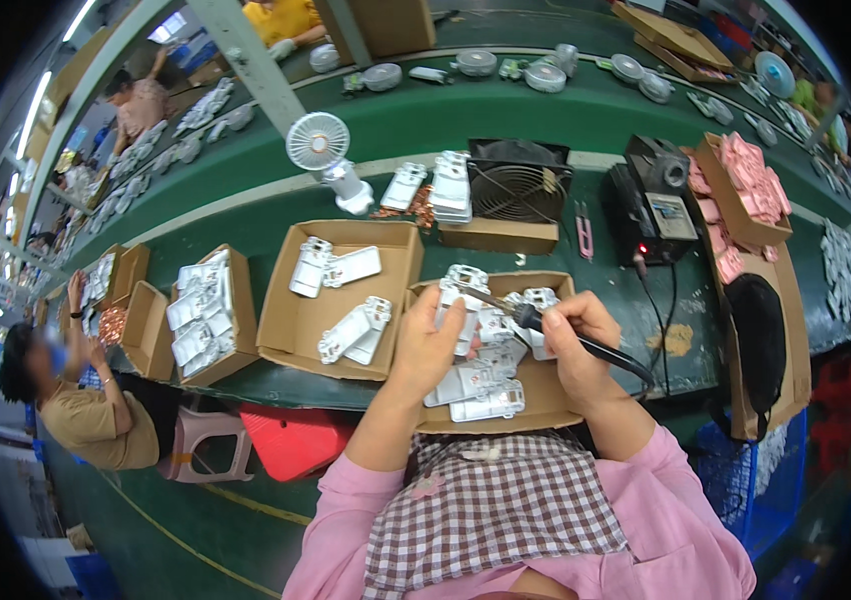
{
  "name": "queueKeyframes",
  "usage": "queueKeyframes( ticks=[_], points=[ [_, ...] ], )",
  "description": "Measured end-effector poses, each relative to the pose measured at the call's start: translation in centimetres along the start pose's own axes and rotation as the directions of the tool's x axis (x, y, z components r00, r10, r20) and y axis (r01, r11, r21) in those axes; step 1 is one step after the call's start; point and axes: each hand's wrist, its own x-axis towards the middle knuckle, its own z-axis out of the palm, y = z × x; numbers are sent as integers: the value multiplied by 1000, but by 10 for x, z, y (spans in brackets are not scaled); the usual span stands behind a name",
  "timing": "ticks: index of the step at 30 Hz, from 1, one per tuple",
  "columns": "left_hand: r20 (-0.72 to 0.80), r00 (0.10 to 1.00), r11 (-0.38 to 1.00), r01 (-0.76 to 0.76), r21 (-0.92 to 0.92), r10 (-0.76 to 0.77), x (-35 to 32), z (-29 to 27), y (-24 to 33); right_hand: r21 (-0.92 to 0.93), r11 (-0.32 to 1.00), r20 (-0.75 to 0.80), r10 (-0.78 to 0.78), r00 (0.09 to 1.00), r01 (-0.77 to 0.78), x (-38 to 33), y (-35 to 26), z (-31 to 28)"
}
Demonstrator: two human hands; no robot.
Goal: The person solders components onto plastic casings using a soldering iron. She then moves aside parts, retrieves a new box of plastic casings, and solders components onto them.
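My left hand (pixel 428 345) is closed around a white plastic casing (pixel 466 279), holding it up over a cardboard box (pixel 551 402). In my right hand (pixel 582 340) is a soldering iron (pixel 527 316), gripped like a pen. The iron's metal tip points left and reaches the casing; whether it touches cannot be made out. Below my hands, several more white casings (pixel 486 402) lie in the box. To the left, a shallow cardboard tray (pixel 286 325) holds a few white casings (pixel 358 330) in loose pairs.
A soldering station (pixel 668 222) with a cable stands back right, near pink tweezers (pixel 584 231). A black fan (pixel 519 180), a small white fan (pixel 318 142) and stacked casings (pixel 452 185) stand behind. Pink parts (pixel 751 180) fill boxes at right. A co-worker (pixel 106 425) sits at left.
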Motion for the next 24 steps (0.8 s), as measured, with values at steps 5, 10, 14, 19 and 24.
queueKeyframes(
  ticks=[5, 10, 14, 19, 24],
  points=[
    [-29, 999, 999, 29, 36, -28, 0, 0, 3, 15, 1000, 32, 24, 999, -24, 1, 5, -6],
    [-15, 1000, 998, -11, 60, 12, 2, -2, -2, -35, 999, 26, 28, 999, -27, 1, 5, -5],
    [-49, 998, 997, -26, 77, 30, 0, -1, 0, -77, 995, 12, -68, 998, 69, 2, 6, -3],
    [-63, 997, 994, -43, 98, 50, 1, -2, -1, -104, 994, -1, -28, 1000, 27, 3, 6, -2],
    [-80, 996, 996, -39, 83, 46, 1, -2, -1, -106, 994, -1, -18, 1000, 18, 3, 4, -2]
  ],
)
